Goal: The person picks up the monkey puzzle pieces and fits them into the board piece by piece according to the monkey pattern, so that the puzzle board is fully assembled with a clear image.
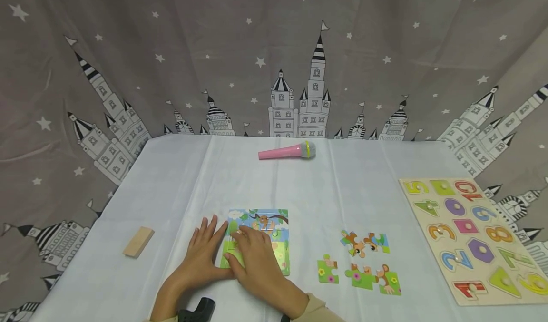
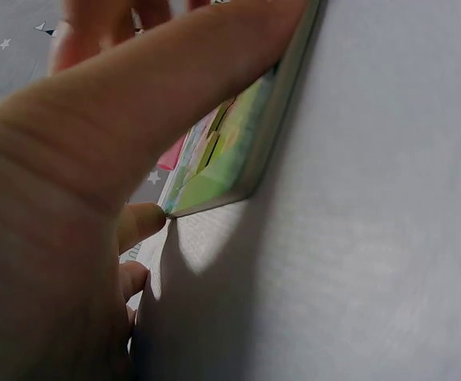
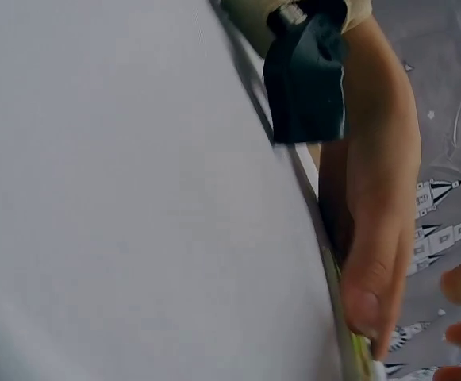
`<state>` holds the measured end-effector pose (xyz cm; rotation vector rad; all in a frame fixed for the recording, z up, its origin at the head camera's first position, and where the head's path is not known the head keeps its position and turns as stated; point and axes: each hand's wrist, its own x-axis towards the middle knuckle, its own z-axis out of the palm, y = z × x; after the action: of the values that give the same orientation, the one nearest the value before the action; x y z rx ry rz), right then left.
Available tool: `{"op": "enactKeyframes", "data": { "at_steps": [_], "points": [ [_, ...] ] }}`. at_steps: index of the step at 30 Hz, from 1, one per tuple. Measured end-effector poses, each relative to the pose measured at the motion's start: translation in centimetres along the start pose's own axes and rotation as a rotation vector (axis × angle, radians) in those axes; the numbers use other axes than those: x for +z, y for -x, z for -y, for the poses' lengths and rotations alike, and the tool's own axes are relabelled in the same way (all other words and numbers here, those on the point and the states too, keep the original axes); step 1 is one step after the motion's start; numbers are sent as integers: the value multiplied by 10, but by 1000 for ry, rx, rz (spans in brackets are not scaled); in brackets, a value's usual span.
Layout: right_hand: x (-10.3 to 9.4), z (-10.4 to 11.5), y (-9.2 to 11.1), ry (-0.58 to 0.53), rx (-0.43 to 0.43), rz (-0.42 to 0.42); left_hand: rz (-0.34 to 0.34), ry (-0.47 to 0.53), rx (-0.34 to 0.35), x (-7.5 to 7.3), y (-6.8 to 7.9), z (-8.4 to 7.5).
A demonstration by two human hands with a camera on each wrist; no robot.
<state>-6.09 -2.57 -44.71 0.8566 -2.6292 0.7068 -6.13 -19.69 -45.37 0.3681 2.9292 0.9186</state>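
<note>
A picture puzzle board (image 1: 280, 253) with an animal on a branch lies in front of me, some pieces set in it. My left hand (image 1: 199, 260) rests at its left side, fingers spread and fairly straight, the thumb along the near edge. In the left wrist view that thumb crosses over the corner of the board (image 2: 230, 171). My right hand (image 1: 261, 269) lies over the middle of the board, fingertips touching its surface and covering part of the picture. Several loose puzzle pieces (image 1: 327, 272) with monkey parts and flowers lie to the right.
A wooden block (image 1: 139, 242) lies at the left, a pink toy microphone (image 1: 282, 152) at the back. On the right is a number and shape peg board (image 1: 466, 241). A black device (image 1: 197, 311) sits at my left wrist. A castle-print curtain (image 1: 239, 41) hangs behind the white table.
</note>
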Motion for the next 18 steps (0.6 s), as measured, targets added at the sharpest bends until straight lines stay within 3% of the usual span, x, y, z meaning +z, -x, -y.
{"op": "enactKeyframes", "data": {
  "at_steps": [5,10,14,18],
  "points": [
    [-16,-3,-5,-137,49,-111,20,9,-16,0,0,-2],
    [-37,-19,-4,-284,174,-205,37,23,-45,-2,-1,-6],
    [-51,-44,3,-284,250,-272,37,17,-64,-3,-1,-7],
    [-65,-75,17,-243,382,-278,39,22,-73,-2,-1,-6]
  ]
}}
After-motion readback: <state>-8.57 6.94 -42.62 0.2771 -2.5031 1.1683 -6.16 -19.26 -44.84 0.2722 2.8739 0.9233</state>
